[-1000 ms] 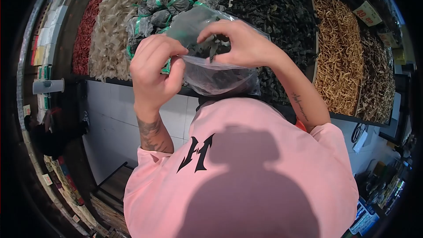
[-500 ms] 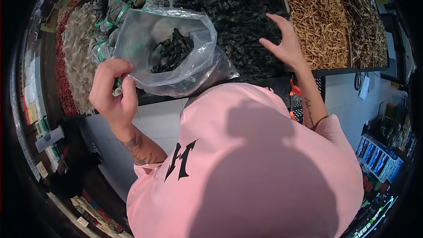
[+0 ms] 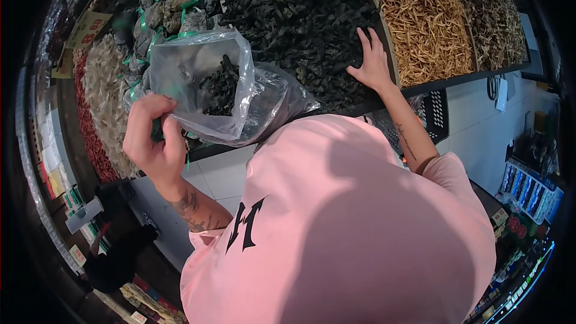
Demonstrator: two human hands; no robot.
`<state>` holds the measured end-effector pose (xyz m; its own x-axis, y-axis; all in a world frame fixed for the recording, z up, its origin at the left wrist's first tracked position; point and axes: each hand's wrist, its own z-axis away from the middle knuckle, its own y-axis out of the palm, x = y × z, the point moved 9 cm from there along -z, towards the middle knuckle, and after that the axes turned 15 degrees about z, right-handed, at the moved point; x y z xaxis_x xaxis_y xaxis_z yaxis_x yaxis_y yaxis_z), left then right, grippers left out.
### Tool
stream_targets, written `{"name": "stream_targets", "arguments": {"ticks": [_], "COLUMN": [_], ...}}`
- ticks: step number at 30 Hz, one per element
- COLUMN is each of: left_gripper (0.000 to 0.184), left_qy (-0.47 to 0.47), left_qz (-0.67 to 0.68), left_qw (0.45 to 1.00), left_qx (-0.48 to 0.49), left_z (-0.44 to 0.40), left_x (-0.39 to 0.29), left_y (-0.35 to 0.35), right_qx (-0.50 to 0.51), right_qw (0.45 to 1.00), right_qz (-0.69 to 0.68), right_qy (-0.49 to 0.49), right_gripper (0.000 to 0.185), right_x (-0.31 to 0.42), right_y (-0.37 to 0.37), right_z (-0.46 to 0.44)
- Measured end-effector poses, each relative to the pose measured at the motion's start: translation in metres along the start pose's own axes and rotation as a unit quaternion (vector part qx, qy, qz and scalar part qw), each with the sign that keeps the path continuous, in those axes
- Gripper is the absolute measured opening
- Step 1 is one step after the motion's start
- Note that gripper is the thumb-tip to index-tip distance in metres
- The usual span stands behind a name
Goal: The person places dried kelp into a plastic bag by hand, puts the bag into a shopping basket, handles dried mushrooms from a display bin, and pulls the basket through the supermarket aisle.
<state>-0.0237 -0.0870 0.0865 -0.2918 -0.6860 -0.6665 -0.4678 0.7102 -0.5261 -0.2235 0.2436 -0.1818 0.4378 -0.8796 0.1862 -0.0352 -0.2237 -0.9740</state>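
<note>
Pinching the clear bag (image 3: 267, 93) open by its rim; some dark pieces (image 3: 219, 87) already inside, a large heap (image 3: 294, 21) left.
On the head view I see the left hand (image 3: 155, 135) gripping the rim; the right hand (image 3: 373, 65) spread loosely at the heap, contact unclear; a divider (image 3: 384, 33) stands just beside it, yellow strips (image 3: 423, 21) beyond.
</note>
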Motion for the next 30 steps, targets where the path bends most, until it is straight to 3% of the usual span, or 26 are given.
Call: {"name": "stream_targets", "arguments": {"ticks": [2,9,18,21,28,30], "left_gripper": [0.017,0.017,0.016,0.017,0.016,0.017], "left_qy": [-0.006,-0.044,-0.002,-0.055,0.008,-0.039], "left_qz": [0.0,0.006,0.005,0.005,0.008,0.005], "left_qw": [1.0,0.999,0.999,0.998,0.999,0.999], "left_qx": [-0.001,-0.015,-0.039,-0.019,-0.031,-0.02], "left_z": [0.002,0.008,0.012,0.014,0.008,0.011], "left_x": [0.002,0.006,0.004,0.012,0.002,0.009], "left_y": [0.0,0.002,-0.006,-0.002,0.001,0.002], "right_qx": [0.038,0.053,0.082,0.1,0.076,0.103], "right_qw": [0.998,0.997,0.994,0.994,0.994,0.992], "right_qz": [0.052,0.03,0.033,0.006,0.01,-0.034], "right_qy": [0.005,0.048,0.064,0.049,0.075,0.062], "right_gripper": [0.104,0.106,0.112,0.109,0.1,0.092], "right_x": [0.004,0.012,0.012,0.017,0.022,0.021], "right_y": [0.004,0.022,0.03,0.032,0.034,0.037], "right_z": [-0.009,-0.01,-0.024,-0.022,-0.018,-0.014]}}
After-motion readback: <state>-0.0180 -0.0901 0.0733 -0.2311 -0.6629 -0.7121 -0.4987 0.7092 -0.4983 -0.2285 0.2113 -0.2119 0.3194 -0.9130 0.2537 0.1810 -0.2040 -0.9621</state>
